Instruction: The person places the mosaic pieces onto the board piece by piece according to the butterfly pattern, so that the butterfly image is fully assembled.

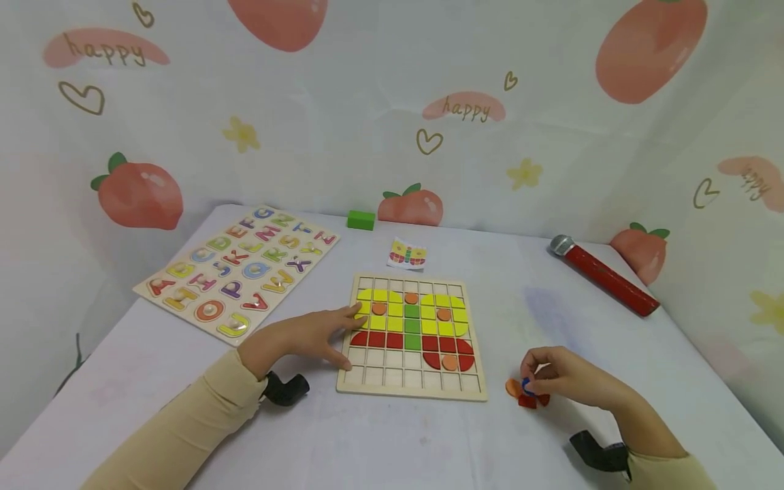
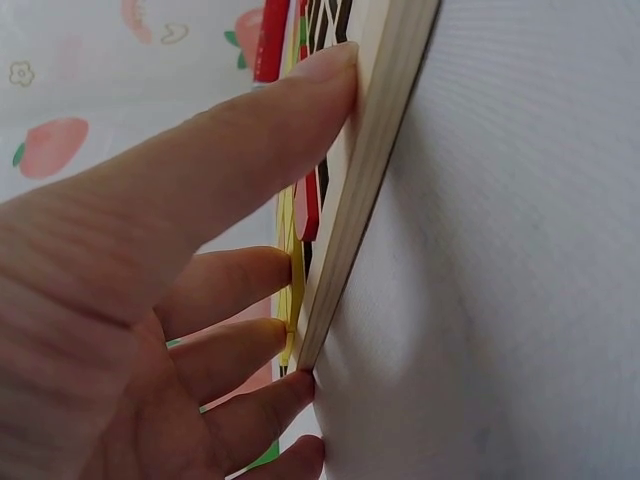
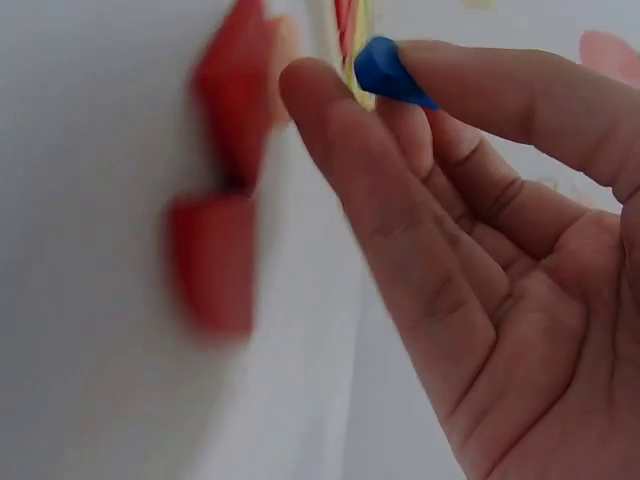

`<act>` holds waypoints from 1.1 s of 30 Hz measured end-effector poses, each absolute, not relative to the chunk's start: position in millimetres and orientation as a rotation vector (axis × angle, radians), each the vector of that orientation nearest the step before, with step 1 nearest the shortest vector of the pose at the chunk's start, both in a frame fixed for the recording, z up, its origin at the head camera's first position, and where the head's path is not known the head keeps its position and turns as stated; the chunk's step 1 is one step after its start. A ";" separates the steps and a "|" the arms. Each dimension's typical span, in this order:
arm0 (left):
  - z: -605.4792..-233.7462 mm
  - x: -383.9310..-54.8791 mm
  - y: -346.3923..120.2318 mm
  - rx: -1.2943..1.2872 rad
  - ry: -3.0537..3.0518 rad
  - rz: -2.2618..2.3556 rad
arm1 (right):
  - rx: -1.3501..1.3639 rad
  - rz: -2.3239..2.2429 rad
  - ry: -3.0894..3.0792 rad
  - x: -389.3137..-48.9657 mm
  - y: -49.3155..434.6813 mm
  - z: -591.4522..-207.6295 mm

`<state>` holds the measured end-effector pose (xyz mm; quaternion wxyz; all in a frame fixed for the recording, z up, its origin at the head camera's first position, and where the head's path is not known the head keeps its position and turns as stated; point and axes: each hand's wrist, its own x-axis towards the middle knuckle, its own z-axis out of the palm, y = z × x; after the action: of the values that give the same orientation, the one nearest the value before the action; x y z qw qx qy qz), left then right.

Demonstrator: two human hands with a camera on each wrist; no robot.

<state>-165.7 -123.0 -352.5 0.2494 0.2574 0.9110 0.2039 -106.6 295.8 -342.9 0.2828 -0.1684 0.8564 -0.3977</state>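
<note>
A wooden grid board (image 1: 392,376) lies mid-table, bearing flat yellow, green, red and orange pieces in a butterfly-like pattern. My left hand (image 1: 309,333) rests at its left edge, fingers spread. In the left wrist view the thumb (image 2: 325,75) touches the board's rim, and fingertips sit by a yellow piece. To the right of the board, my right hand (image 1: 572,378) pinches a small blue piece (image 3: 392,72) at the thumb tip. Beneath and beside it are loose red pieces (image 1: 527,402) and an orange piece (image 1: 513,388); the hand partly covers this pile.
Behind the board lies a small pattern card (image 1: 407,254), with a green block (image 1: 361,220) farther back. An alphabet puzzle board (image 1: 245,269) occupies the back left. Toward the back right is a red microphone (image 1: 606,278). A printed fruit cloth (image 1: 343,122) hangs behind the table.
</note>
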 end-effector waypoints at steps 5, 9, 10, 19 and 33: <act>-352.9 -164.7 -122.7 0.691 2.487 0.558 | -0.502 -1.055 2.302 -121.1 268.9 -337.3; -352.2 -163.4 -121.8 0.685 2.487 0.564 | -0.589 -1.019 2.330 -132.6 242.1 -334.5; -352.0 -163.1 -121.8 0.682 2.488 0.564 | -0.607 -1.008 2.338 -135.7 234.0 -333.7; -350.5 -163.5 -122.5 0.693 2.495 0.555 | -0.752 -0.958 2.380 -154.9 161.2 -334.2; -351.6 -163.9 -122.3 0.682 2.494 0.550 | -0.736 -0.870 2.461 -158.1 139.5 -345.0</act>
<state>-163.9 -122.3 -351.6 0.2465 0.2500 0.9144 0.2017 -158.1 139.5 -345.0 0.2132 -0.2651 0.8866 -0.3134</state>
